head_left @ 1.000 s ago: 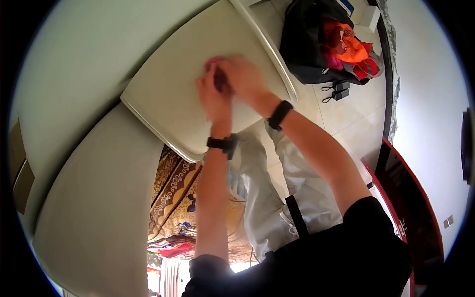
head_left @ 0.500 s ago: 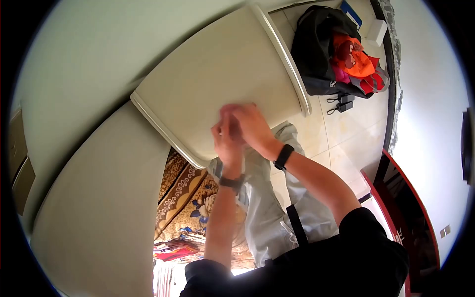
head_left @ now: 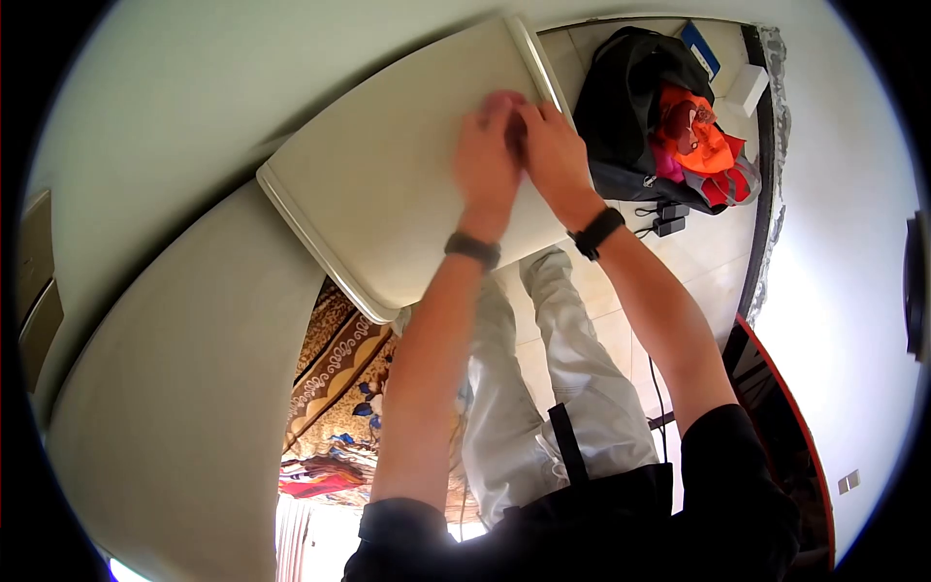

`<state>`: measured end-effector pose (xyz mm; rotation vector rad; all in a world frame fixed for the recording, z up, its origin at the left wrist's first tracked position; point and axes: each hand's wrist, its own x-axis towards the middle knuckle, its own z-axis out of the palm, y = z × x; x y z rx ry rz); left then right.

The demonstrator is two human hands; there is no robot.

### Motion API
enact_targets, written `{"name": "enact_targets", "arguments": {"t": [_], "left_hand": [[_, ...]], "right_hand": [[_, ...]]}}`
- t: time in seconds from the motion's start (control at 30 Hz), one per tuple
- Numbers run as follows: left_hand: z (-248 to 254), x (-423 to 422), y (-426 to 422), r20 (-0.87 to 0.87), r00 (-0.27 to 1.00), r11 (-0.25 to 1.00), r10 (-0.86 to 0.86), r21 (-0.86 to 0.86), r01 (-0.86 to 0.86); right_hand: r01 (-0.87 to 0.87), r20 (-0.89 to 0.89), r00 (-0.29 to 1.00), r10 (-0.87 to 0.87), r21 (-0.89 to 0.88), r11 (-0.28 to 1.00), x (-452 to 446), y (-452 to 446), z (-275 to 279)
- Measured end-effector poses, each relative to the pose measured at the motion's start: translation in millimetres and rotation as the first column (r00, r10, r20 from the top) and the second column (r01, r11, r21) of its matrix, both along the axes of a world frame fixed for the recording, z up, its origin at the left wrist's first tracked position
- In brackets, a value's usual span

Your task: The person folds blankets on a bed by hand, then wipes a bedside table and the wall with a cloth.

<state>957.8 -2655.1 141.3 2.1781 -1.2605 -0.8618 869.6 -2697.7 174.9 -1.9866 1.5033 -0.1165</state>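
Both of my hands are together above the far part of a cream-coloured tabletop [head_left: 398,155]. Between them is a small reddish-pink thing [head_left: 504,100], dark on its lower side and smeared by motion; its kind cannot be made out. My left hand [head_left: 488,167] has its fingers curled round the left side of it. My right hand [head_left: 555,155] closes on it from the right, fingertips near its top. Whether it touches the surface below is hidden by the hands. A dark band circles each wrist.
Beyond the tabletop's right edge, a black bag [head_left: 621,97] stuffed with orange and red things lies on the tiled floor. Two small black devices [head_left: 669,218] with loops lie near it, and a white box [head_left: 747,90] is by the wall. A patterned brown blanket [head_left: 339,359] is at lower left.
Both hands have moved up and right across the tabletop, away from my body, carrying the reddish-pink thing with them. My arms are stretched further out.
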Motion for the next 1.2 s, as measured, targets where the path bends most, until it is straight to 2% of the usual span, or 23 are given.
{"name": "enact_targets", "arguments": {"t": [0.03, 0.07, 0.13, 0.2, 0.27, 0.37, 0.4, 0.47, 0.53, 0.57, 0.6, 0.67, 0.73, 0.77, 0.83, 0.9, 0.97, 1.07, 1.13, 1.2], "left_hand": [[-4.3, -9.0, 11.2, -0.029, 0.999, 1.000, -0.017, 0.002, 0.017], [-6.6, -17.8, 25.6, -0.059, 0.998, 0.999, -0.036, 0.010, 0.037], [-3.4, -31.9, 48.6, -0.186, 0.983, 0.987, -0.007, 0.155, 0.037], [7.3, -42.7, 73.3, -0.064, 0.987, 0.984, -0.149, 0.094, 0.154], [14.9, -50.4, 92.1, -0.123, 0.976, 0.961, -0.178, 0.191, 0.199], [40.7, -50.3, 126.2, -0.289, 0.928, 0.905, -0.234, 0.283, 0.316], [47.0, -49.6, 135.8, -0.349, 0.905, 0.888, -0.244, 0.296, 0.353], [62.6, -41.7, 147.5, -0.497, 0.828, 0.900, -0.261, 0.183, 0.394], [143.9, -19.8, 124.7, -0.341, 0.804, 0.850, -0.487, 0.029, 0.526], [192.0, -9.3, 105.1, -0.322, 0.773, 0.814, -0.546, 0.011, 0.580], [236.5, 0.8, 91.3, -0.231, 0.751, 0.783, -0.619, -0.105, 0.613], [320.6, 15.5, 61.7, -0.014, 0.693, 0.657, -0.721, -0.331, 0.677], [419.2, 21.2, 28.8, 0.157, 0.707, 0.504, -0.690, -0.596, 0.625], [463.3, 19.9, 16.5, 0.244, 0.707, 0.418, -0.663, -0.664, 0.620], [535.5, 13.6, 6.7, 0.363, 0.681, 0.302, -0.636, -0.694, 0.653], [596.7, 2.4, 6.7, 0.441, 0.637, 0.223, -0.632, -0.684, 0.694], [641.5, -11.7, 15.9, 0.492, 0.577, 0.163, -0.652, -0.652, 0.741], [688.0, -30.8, 27.0, 0.537, 0.505, 0.106, -0.675, -0.607, 0.788], [708.0, -43.0, 33.8, 0.550, 0.466, 0.081, -0.693, -0.583, 0.809], [721.3, -52.9, 43.2, 0.551, 0.430, 0.060, -0.715, -0.565, 0.823]], "right_hand": [[0.005, 0.049, 0.999, -0.004, -0.028, 1.000, -11.0, 8.8, 3.7], [0.007, 0.005, 1.000, -0.007, -0.005, 1.000, -22.0, 20.6, 3.8], [0.011, -0.077, 0.997, -0.008, 0.033, 0.999, -40.9, 46.5, -1.0], [0.000, -0.101, 0.995, 0.010, 0.105, 0.995, -56.6, 71.5, 0.4], [-0.029, -0.146, 0.988, 0.056, 0.181, 0.983, -71.8, 92.7, 4.4], [-0.136, -0.077, 0.983, 0.167, 0.308, 0.942, -95.0, 118.1, 29.5], [-0.131, -0.025, 0.989, 0.146, 0.317, 0.939, -102.6, 123.2, 44.7], [-0.133, 0.084, 0.990, 0.112, 0.326, 0.936, -110.5, 129.4, 78.7], [-0.041, 0.212, 0.977, -0.023, 0.294, 0.955, -103.8, 120.1, 140.0], [0.001, 0.277, 0.957, -0.086, 0.292, 0.956, -100.9, 114.6, 179.4], [0.017, 0.326, 0.940, -0.104, 0.261, 0.965, -100.3, 108.6, 220.0], [0.055, 0.415, 0.901, -0.128, 0.184, 0.981, -103.5, 85.6, 301.3], [0.052, 0.496, 0.868, -0.010, -0.072, 0.996, -106.6, 66.7, 377.3], [0.173, 0.488, 0.845, -0.220, 0.141, 0.975, -136.3, 85.6, 379.3], [0.103, 0.494, 0.846, -0.200, 0.218, 0.971, -171.1, 86.2, 418.3], [-0.267, 0.532, 0.812, 0.240, -0.027, 0.963, -158.5, 32.1, 541.8], [-0.364, 0.566, 0.710, 0.419, -0.214, 0.906, -151.4, 33.5, 588.6], [-0.113, 0.678, 0.620, 0.395, -0.421, 0.900, -150.3, 55.6, 609.3], [0.090, 0.734, 0.553, 0.394, -0.522, 0.848, -148.9, 70.2, 618.5], [0.148, 0.733, 0.548, 0.402, -0.559, 0.816, -151.3, 80.3, 628.1]]}}
